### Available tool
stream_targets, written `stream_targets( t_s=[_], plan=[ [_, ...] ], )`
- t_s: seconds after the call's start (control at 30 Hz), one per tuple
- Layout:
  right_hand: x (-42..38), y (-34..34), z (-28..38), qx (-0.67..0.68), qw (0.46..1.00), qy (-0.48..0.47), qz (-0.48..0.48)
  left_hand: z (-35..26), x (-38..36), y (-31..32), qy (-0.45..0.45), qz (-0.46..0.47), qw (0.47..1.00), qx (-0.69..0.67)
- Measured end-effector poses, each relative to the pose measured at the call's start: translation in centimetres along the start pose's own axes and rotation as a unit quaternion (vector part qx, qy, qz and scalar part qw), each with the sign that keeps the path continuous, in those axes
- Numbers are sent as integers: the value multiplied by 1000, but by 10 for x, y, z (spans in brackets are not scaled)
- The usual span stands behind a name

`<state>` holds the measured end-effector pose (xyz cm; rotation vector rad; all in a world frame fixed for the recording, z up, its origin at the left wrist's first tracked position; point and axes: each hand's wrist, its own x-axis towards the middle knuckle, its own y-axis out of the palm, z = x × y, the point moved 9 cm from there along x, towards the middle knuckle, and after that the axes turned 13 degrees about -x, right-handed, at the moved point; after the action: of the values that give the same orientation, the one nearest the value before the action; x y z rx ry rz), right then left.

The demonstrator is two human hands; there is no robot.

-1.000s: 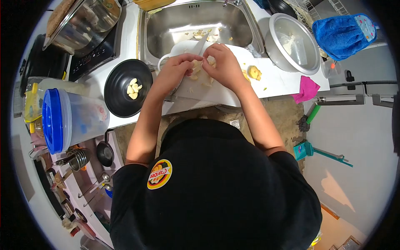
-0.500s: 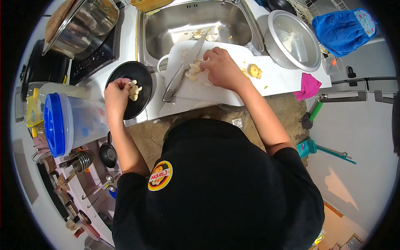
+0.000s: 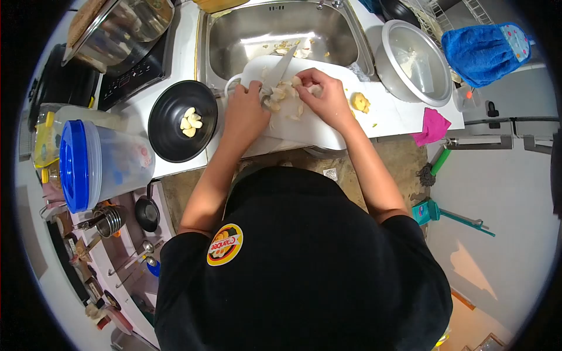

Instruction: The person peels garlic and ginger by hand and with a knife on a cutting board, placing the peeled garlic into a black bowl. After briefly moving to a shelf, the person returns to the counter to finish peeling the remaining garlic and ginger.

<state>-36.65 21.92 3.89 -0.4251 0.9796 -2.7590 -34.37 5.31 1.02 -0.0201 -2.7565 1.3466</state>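
Several pale peeled cloves lie in a black bowl on the counter. My left hand is over the left part of the white cutting board, covering the handle of a knife whose blade points up toward the sink. Whether its fingers grip the handle is hidden. Over the middle of the board, my right hand pinches a small pale clove between thumb and fingers. Loose cloves and peels are scattered between my hands. A piece of ginger sits at the board's right.
Behind the board is a steel sink with scraps in it. To the right stand a large grey basin and a pink cloth. On the left are a blue-lidded container, a black cooktop and a steel pot.
My left hand has left the black bowl and moved right to the board, leaving the cloves in the bowl. My right hand has shifted slightly right and now pinches a clove.
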Motion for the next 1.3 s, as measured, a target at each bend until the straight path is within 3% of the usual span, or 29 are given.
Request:
stream_targets(
  t_s=[0.1, 0.2, 0.3, 0.33, 0.4, 0.5, 0.6, 0.97, 1.3],
  plan=[
    [-4, 2, -10, 98, 993, 56, 20, 6, 7, 3, -66, 47, 996, -40],
    [-5, 6, -16, 208, 976, 66, 22, 10, 13, 1, -3, 18, 997, -73],
    [-7, 9, -16, 292, 953, 73, 34, 17, 23, 4, 8, 46, 975, -219],
    [-7, 12, -19, 322, 943, 75, 41, 9, 21, 3, -21, 83, 937, -340],
    [-5, 22, -20, 386, 918, 68, 64, -14, 17, -1, -78, 146, 811, -561],
    [-5, 28, -13, 462, 880, 53, 94, -24, 24, 2, -42, 150, 827, -541],
    [-4, 27, -5, 483, 868, 42, 103, -43, 20, -21, 20, 69, 939, -336],
    [-2, 26, 1, 509, 854, 16, 105, -45, 25, -30, 69, 3, 962, -263],
    [2, 12, -2, 357, 931, 39, 63, -57, 22, -43, 156, -108, 976, -111]
  ],
)
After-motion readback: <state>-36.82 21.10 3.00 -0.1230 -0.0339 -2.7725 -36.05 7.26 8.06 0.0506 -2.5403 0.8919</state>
